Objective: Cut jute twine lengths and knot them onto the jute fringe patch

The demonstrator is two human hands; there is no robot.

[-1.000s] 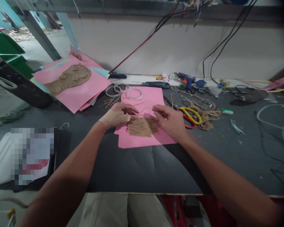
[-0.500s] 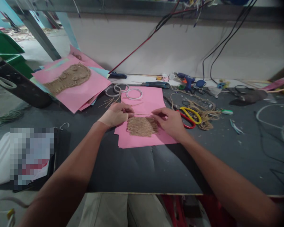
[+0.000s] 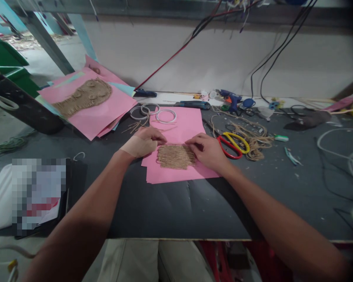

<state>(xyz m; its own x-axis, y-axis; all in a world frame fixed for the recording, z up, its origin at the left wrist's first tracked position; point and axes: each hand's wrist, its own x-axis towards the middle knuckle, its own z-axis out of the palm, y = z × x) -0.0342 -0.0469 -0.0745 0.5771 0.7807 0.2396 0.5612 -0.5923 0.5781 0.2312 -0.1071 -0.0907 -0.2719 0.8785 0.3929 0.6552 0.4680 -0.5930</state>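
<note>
Rows of brown twine form a flat twine panel point(image 3: 176, 157) on pink paper point(image 3: 184, 176). Along the panel's far edge runs a single piece of twine point(image 3: 175, 144), pinched at its left end by my left hand point(image 3: 144, 143) and at its right end by my right hand point(image 3: 207, 150). Both hands are closed, with fingertips at the panel's top corners. A pale wrap covers the left wrist and back of the hand. Just right of my right hand lie scissors point(image 3: 230, 149) with one red and one yellow handle loop.
White rings point(image 3: 166, 116) and cut twine lie behind my left hand. A blue utility knife point(image 3: 192, 104), a blue glue gun point(image 3: 233, 100) and tangled twine point(image 3: 255, 147) are at the back right. Stacked pink sheets point(image 3: 88, 125) carry a shaped twine piece point(image 3: 88, 96) at the left.
Both hands have brought the single piece of twine nearer, from just beyond the panel down against its far edge. The panel and scissors stay in place.
</note>
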